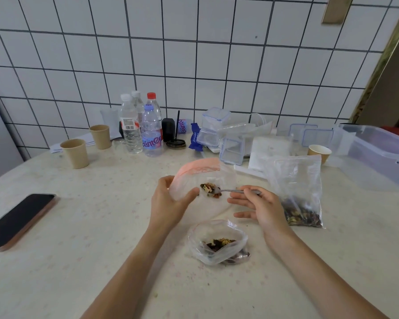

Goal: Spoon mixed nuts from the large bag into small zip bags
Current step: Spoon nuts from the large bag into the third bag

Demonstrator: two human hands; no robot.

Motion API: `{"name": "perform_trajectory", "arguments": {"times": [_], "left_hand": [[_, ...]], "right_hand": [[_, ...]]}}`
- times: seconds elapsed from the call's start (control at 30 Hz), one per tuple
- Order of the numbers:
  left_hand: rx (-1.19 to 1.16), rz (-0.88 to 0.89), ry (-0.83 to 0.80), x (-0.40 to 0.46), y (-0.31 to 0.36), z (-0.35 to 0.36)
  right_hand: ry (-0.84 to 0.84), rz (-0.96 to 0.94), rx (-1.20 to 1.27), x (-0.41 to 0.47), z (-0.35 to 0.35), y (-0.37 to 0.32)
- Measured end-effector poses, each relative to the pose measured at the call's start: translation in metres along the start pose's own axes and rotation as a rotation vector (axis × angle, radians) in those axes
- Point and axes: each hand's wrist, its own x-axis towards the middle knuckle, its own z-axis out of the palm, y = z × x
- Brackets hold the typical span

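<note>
My left hand (171, 199) grips the mouth of a small zip bag (207, 173) with a pink strip and holds it open above the table. My right hand (256, 203) pinches the handle of a metal spoon (230, 191). The spoon's bowl, heaped with mixed nuts (209, 188), lies inside that bag's opening. The large clear bag (297, 192) stands to the right with nuts settled at its bottom. A second small zip bag (217, 242) lies open near me and holds some nuts.
A black phone (19, 219) lies at the left. Paper cups (75, 153), several water bottles (148, 132), clear lidded containers (217, 130) and a large plastic tub (378, 153) line the back by the tiled wall.
</note>
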Motion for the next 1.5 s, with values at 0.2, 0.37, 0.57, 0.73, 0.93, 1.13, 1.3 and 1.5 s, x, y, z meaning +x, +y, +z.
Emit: {"name": "perform_trajectory", "arguments": {"times": [0.2,0.37,0.57,0.73,0.93,1.13,1.3,1.5], "left_hand": [[0.142,0.23,0.164,-0.018,0.013,-0.01],[0.273,0.414,0.138,-0.052,0.021,-0.022],[0.454,0.325,-0.068,-0.084,0.006,-0.02],[0.346,0.191,-0.213,-0.085,-0.003,-0.018],[0.208,0.249,-0.204,-0.084,0.005,-0.023],[0.225,0.276,-0.187,-0.085,0.01,-0.026],[0.371,0.249,-0.144,-0.082,0.006,-0.029],[0.315,0.234,0.096,-0.06,0.0,-0.04]], "right_hand": [[-0.024,-0.07,0.097,-0.034,-0.026,-0.032],[-0.058,-0.064,0.122,-0.063,-0.043,-0.04],[-0.099,-0.044,0.089,-0.081,-0.05,-0.025],[-0.158,-0.236,-0.271,-0.093,-0.052,-0.013],[-0.311,-0.91,-1.155,-0.117,-0.063,-0.026],[-0.286,-0.975,-1.172,-0.126,-0.062,-0.036],[-0.209,-0.534,-0.633,-0.118,-0.057,-0.031],[-0.128,-0.401,-0.306,-0.088,-0.042,-0.029]]}}
